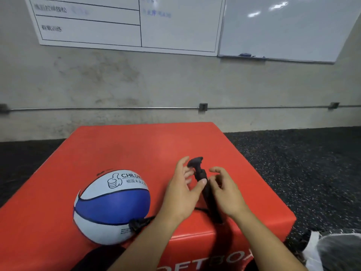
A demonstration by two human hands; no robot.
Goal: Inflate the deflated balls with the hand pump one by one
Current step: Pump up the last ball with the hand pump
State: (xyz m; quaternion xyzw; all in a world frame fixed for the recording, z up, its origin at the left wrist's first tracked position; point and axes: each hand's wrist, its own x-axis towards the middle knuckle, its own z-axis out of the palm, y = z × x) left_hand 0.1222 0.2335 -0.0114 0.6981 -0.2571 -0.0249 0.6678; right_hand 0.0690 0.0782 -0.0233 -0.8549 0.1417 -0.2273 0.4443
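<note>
- Now, from my remote seat I see a red box (pixel 136 149) serving as the counter, with a blue and white ball (pixel 112 206) on its left part, near the front edge.
- The black pump (pixel 207 190) stands tilted on the box right of the ball, its handle (pixel 195 161) at the top.
- A black hose (pixel 140 222) runs from the foot of the pump to the ball's near side; where it joins the ball is too dark for me to read.
- My left hand (pixel 181 194) sits against the pump's left side, thumb laid across the shaft, fingers spread toward the handle; that grip is loose and not wrapped round it.
- My right hand (pixel 224 190) is at the pump's right side with fingers curled; I cannot tell whether that grip pinches the shaft or only hovers beside it.
- The far half of the box top is bare red, giving open room behind the ball and pump.
- The pump's foot is close to the front right edge of the box.
- Dark speckled floor (pixel 302 163) lies around the box, and a grey wall (pixel 175 85) with whiteboards (pixel 127 22) rises just behind it.
- Lettering on the box's front face is cut off by the frame.
- A pale wrapped shape (pixel 336 251) at the lower right is blurred and cut off.
</note>
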